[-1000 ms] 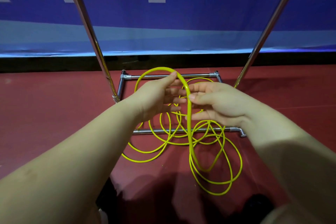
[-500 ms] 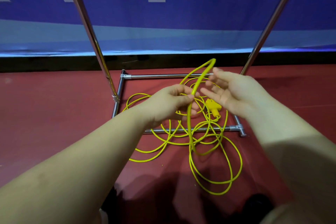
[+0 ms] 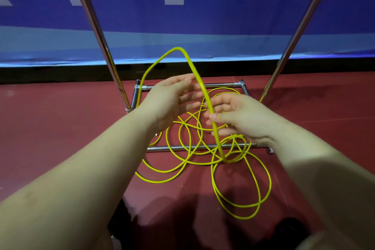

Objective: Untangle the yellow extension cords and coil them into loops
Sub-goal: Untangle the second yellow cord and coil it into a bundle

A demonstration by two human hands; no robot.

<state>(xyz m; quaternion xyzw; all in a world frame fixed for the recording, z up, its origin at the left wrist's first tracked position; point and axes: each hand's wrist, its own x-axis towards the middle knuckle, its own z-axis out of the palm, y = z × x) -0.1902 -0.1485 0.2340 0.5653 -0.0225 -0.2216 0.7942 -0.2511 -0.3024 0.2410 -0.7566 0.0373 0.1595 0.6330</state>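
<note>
Since half a second ago, the raised loop of the yellow extension cord has swung left and now arches high between both hands.

The right hand pinches the loop with thumb and curled fingers. The left hand is released, fingers straight beside the loop. Most of the cord lies tangled on the red floor, across the near bar of the metal rack base, with more loops nearer the person.
</note>
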